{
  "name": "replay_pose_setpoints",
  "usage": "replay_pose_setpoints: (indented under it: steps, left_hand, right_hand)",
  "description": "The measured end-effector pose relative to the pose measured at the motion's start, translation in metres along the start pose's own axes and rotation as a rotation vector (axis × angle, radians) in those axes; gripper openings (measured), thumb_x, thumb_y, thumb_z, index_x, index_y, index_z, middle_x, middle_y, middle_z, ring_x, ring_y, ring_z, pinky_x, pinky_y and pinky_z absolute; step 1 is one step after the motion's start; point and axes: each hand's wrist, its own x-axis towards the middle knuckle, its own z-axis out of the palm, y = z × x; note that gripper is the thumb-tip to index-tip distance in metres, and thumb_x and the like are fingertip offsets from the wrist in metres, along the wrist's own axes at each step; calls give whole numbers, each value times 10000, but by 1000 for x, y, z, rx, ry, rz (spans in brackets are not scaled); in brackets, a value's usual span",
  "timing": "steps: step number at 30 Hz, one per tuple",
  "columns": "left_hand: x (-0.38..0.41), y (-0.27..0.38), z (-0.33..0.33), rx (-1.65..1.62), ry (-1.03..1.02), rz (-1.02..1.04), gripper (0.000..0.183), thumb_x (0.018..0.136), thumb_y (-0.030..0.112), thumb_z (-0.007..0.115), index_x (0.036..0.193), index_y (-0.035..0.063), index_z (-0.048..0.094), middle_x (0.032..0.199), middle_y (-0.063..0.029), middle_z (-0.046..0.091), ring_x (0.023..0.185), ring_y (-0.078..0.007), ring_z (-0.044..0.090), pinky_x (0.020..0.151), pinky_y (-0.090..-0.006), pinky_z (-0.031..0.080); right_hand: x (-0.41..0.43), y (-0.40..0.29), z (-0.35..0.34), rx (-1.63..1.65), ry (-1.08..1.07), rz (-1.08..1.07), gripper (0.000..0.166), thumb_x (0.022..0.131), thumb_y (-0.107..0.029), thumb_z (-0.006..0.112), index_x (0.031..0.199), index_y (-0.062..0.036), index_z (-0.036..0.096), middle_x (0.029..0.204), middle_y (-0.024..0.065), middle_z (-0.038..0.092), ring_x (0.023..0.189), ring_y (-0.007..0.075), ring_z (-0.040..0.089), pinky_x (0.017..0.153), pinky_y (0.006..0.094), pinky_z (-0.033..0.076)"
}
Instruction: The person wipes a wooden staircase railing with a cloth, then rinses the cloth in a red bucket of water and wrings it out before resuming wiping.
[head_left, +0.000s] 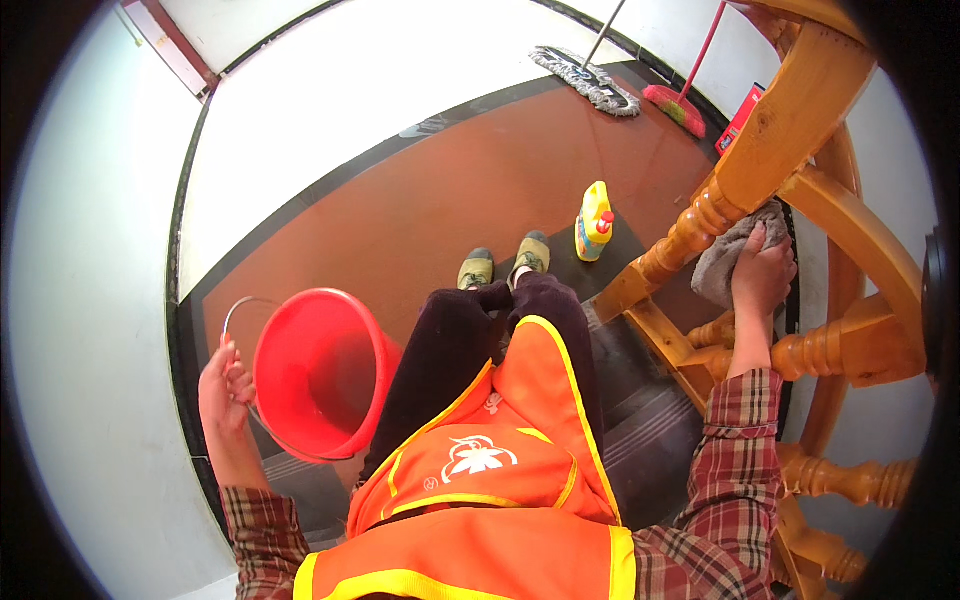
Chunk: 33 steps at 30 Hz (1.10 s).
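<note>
My left hand (227, 386) grips the wire handle (247, 301) of a red plastic bucket (322, 367). The bucket is tilted with its mouth towards me, and I see no water inside. On the right, my right hand (761, 274) holds a bunched grey-brown cloth (727, 255) among the wooden stair balusters. Just left of the cloth is a turned wooden newel post (694, 225), which covers part of it. Whether the cloth touches the wood I cannot tell. A yellow detergent bottle (593, 225) with a red cap stands on the floor beyond my shoes.
A grey dust mop (585, 81) and a pink broom (679, 109) lean at the far wall, near a red box (740, 120). Dark steps (645, 427) with grooved edges lie under me, beside the wooden railing (862, 225). A white wall (97, 300) borders the left.
</note>
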Motion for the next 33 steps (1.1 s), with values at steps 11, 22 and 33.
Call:
replay_pose_setpoints:
  steps: [11, 22, 33]
  left_hand:
    - [70, -2, 102, 92, -113, -63, 128, 875, 140, 559, 824, 176, 447, 530, 98, 284, 398, -19, 263, 354, -184, 219]
    - [128, -65, 106, 181, -161, -155, 201, 857, 152, 571, 756, 149, 397, 515, 74, 306, 389, -42, 294, 353, -202, 224]
    - [139, -99, 28, 252, -6, 43, 90, 870, 111, 502, 802, 95, 445, 594, 30, 407, 417, -69, 363, 385, -218, 312]
  right_hand:
    - [-2, -4, 1, -9, 48, -7, 574, 927, -454, 405, 1203, 45, 476, 1198, 229, 528, 1124, 393, 478, 888, 514, 414]
    - [-2, 2, 5, 18, 111, -60, 547, 924, -450, 421, 1164, 38, 481, 1123, 224, 546, 1041, 407, 503, 823, 518, 440]
    - [-3, 2, -1, -48, 49, -16, 574, 923, -475, 405, 1175, 36, 473, 1126, 218, 544, 1044, 399, 509, 830, 537, 440]
